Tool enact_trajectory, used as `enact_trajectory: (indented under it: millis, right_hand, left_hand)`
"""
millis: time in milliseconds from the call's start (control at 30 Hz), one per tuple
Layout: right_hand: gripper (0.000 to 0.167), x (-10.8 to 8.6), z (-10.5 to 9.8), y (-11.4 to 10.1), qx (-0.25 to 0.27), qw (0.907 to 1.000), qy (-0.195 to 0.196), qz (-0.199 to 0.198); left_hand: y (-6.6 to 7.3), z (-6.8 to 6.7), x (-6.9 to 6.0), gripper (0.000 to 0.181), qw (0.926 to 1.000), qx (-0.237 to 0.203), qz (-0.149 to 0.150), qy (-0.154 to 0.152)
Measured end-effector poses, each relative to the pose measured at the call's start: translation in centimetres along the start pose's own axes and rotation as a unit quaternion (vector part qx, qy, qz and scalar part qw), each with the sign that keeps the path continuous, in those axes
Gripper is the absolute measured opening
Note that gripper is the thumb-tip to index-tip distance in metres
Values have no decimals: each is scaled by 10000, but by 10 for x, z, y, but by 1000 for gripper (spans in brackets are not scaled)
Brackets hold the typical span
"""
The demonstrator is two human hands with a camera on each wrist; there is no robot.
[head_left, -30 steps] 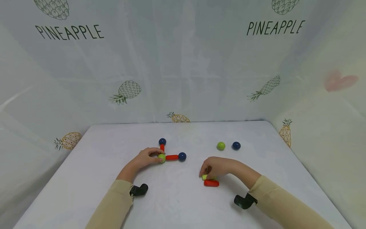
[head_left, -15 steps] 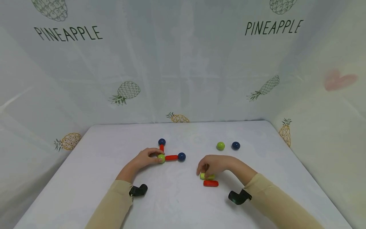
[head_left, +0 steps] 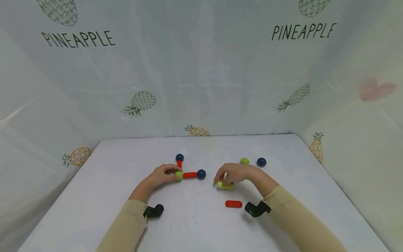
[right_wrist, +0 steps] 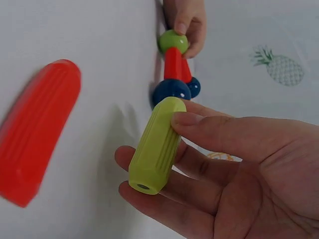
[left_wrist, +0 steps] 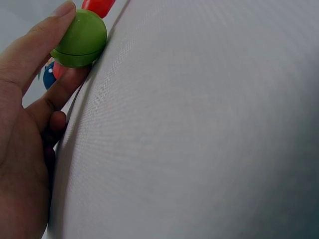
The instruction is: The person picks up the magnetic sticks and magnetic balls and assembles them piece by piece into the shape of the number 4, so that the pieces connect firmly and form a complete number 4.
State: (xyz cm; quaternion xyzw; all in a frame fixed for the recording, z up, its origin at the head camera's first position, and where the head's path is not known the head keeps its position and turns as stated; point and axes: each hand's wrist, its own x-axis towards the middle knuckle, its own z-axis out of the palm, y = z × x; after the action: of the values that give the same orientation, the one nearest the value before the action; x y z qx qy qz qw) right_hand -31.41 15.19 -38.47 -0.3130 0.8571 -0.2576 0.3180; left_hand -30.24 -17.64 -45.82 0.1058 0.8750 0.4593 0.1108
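Note:
My left hand (head_left: pixel 161 175) pinches a green ball (head_left: pixel 179 175) between thumb and fingers, also plain in the left wrist view (left_wrist: pixel 82 40). From that ball one red rod (head_left: pixel 190 175) runs right to a blue ball (head_left: pixel 201 174), and another red rod (head_left: pixel 179 163) runs back to a second blue ball (head_left: pixel 179 157). My right hand (head_left: pixel 234 173) grips a yellow-green rod (head_left: pixel 225 186); the right wrist view shows this rod (right_wrist: pixel 157 145) between thumb and fingers, a dark spot on its end. Nearer the front, a loose red rod (head_left: pixel 233 204) lies on the table.
Behind my right hand are a loose green ball (head_left: pixel 244 161), partly hidden, and a loose blue ball (head_left: pixel 261 162). The white table (head_left: pixel 189 224) ends at a hanging cloth (head_left: pixel 201 70) printed with pineapples. Both wrists carry black devices.
My right hand has moved back and slightly left, carrying the yellow-green rod away from the loose red rod. The left hand and the joined pieces have stayed in place.

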Motion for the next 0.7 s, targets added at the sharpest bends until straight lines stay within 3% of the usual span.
enact_trajectory:
  millis: [267, 467, 700]
  right_hand:
    - [26, 10, -11, -4, 80, 9998, 155, 51]
    - [25, 14, -19, -10, 406, 9985, 323, 167]
    - [24, 24, -27, -14, 633, 9966, 486, 189]
  left_hand:
    - [-1, 0, 0, 24, 10000, 57, -9, 22]
    - [-3, 1, 1, 26, 9997, 78, 206, -45]
    - [-6, 0, 2, 26, 9997, 139, 175, -42]
